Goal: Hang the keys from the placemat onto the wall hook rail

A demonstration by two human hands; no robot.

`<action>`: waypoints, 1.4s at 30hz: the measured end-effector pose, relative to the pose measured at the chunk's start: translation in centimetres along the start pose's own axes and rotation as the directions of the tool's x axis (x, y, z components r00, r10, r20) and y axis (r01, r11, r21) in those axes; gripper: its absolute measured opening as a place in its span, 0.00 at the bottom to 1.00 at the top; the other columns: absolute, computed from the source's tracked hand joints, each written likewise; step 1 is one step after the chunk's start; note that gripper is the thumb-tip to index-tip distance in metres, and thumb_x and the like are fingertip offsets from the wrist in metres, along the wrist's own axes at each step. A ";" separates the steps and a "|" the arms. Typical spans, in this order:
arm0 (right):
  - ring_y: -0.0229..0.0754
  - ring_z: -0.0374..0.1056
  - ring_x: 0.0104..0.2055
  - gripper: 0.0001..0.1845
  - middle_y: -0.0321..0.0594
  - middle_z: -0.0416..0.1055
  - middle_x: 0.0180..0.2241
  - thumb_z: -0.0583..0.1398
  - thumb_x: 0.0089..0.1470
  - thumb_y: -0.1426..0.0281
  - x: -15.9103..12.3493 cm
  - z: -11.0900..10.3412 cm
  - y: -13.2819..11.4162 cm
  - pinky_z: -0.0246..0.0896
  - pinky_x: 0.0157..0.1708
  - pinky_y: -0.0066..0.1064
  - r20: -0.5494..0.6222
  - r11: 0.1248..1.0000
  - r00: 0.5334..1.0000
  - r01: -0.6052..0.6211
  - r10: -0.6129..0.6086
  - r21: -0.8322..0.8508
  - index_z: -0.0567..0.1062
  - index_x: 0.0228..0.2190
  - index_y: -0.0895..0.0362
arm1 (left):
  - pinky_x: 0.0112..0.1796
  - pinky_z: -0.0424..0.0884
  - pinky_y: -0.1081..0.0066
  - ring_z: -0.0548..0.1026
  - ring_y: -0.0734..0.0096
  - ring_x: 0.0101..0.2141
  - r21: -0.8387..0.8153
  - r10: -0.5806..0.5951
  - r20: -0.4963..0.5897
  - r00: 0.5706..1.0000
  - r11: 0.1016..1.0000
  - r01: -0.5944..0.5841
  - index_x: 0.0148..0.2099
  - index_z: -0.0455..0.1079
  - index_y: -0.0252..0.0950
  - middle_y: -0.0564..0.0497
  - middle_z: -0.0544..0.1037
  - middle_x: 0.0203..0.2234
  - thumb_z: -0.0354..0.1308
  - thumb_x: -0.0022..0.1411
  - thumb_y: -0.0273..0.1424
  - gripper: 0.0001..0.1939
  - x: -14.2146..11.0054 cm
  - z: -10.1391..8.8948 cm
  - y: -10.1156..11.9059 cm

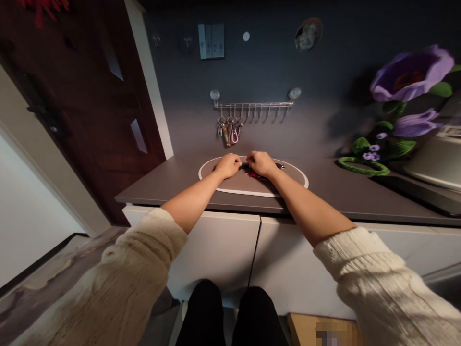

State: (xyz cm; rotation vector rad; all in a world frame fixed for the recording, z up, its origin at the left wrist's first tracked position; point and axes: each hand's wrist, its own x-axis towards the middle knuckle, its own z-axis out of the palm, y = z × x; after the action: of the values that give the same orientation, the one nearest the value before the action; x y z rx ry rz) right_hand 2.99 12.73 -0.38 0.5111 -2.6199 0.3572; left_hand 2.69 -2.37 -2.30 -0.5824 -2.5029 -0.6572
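Both hands are over an oval mat (248, 191) with a white border, lying on the dark countertop. My left hand (229, 166) is closed, thumb and fingers pinched together; what it holds, if anything, is hidden. Close by on its right, my right hand (261, 163) is closed too, fingertips curled down, its grip hidden. Small dark and red items (255, 176) lie on the mat beneath the right hand, partly covered. A dark piece with a shiny end, maybe a key (281, 166), shows past that hand's right side.
On the wall behind, a clear hook rail (255, 104) carries several keys and key rings (226, 130) on its left hooks. Purple artificial flowers (414, 81) and a pale rounded object (437, 154) stand right. A dark red door (82, 96) is left; white cabinet doors (216, 250) lie below.
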 end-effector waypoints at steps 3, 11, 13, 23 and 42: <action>0.43 0.67 0.36 0.12 0.48 0.73 0.36 0.53 0.51 0.72 -0.1 -0.2 -0.1 0.54 0.34 0.28 -0.005 1.000 1.000 -0.001 0.001 0.004 0.74 0.35 0.59 | 0.37 0.63 0.71 0.68 0.70 0.30 -0.045 -0.024 -0.015 1.000 0.999 0.024 0.30 0.73 0.32 0.46 0.75 0.28 0.52 0.53 0.29 0.09 0.1 0.1 0.0; 0.42 0.67 0.36 0.13 0.47 0.73 0.36 0.52 0.52 0.70 -0.2 -0.4 -0.2 0.54 0.34 0.27 -0.004 1.000 1.000 0.014 -0.014 0.010 0.72 0.38 0.58 | 0.33 0.63 0.75 0.66 0.76 0.26 -0.446 -0.149 -0.034 0.988 0.887 0.119 0.29 0.69 0.31 0.52 0.72 0.23 0.52 0.53 0.26 0.06 0.2 0.0 0.3; 0.43 0.67 0.37 0.13 0.48 0.73 0.37 0.52 0.52 0.70 -0.2 -0.4 -0.2 0.54 0.34 0.27 -0.008 1.000 1.000 0.022 -0.021 0.017 0.72 0.39 0.59 | 0.31 0.62 0.75 0.65 0.78 0.24 -0.532 -0.182 -0.024 0.983 0.835 0.141 0.28 0.68 0.31 0.53 0.70 0.21 0.52 0.53 0.26 0.05 0.1 -0.1 0.6; 0.39 0.66 0.33 0.13 0.43 0.73 0.33 0.52 0.52 0.69 0.0 -0.4 -0.3 0.54 0.34 0.26 -0.065 0.989 0.997 0.049 -0.040 0.142 0.72 0.38 0.58 | 0.25 0.61 0.77 0.63 0.82 0.19 -0.795 -0.346 0.084 0.935 0.542 0.272 0.30 0.65 0.31 0.56 0.67 0.19 0.53 0.55 0.25 0.02 0.3 -0.4 1.1; 0.35 0.62 0.28 0.12 0.37 0.70 0.27 0.53 0.50 0.64 -0.4 -0.7 -0.8 0.54 0.33 0.25 -0.135 0.916 0.988 0.121 -0.074 0.382 0.72 0.31 0.58 | 0.31 0.67 0.76 0.66 0.83 0.22 -0.917 -0.348 0.161 0.924 0.294 0.271 0.30 0.63 0.32 0.56 0.67 0.20 0.53 0.56 0.24 0.03 0.4 -0.3 1.0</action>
State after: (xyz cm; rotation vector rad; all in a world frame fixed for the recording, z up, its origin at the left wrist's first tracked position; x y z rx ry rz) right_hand 3.90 12.37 0.22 0.7228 -2.4010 0.8589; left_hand 2.96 -1.57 -1.49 -0.3720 -1.9169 -2.3055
